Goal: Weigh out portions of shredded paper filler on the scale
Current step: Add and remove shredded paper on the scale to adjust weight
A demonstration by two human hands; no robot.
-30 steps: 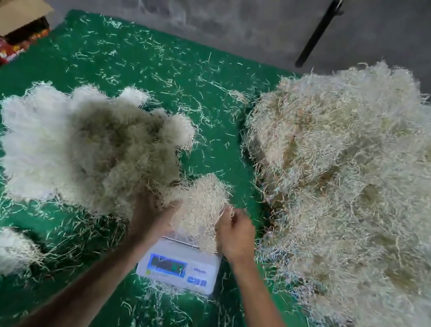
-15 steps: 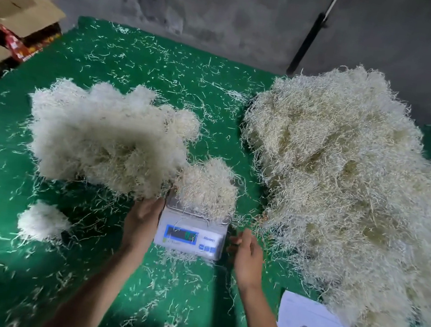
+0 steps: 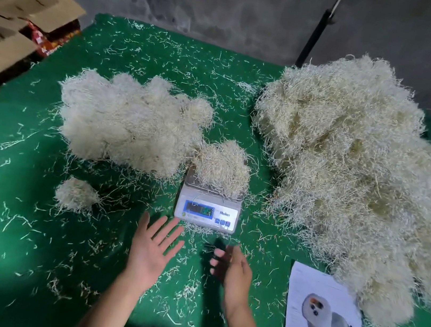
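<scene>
My left hand [image 3: 152, 249] and right hand [image 3: 232, 270] hover open, holding nothing, near the table's [image 3: 14, 245] front edge. A paper clump [image 3: 222, 165] sits on the "Meilen" scale [image 3: 207, 208].

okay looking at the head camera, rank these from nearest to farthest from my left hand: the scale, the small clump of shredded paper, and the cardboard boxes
From the left hand:
1. The scale, just ahead and slightly to the right.
2. The small clump, off to the left on the green table.
3. The cardboard boxes, far left at the back corner.
</scene>
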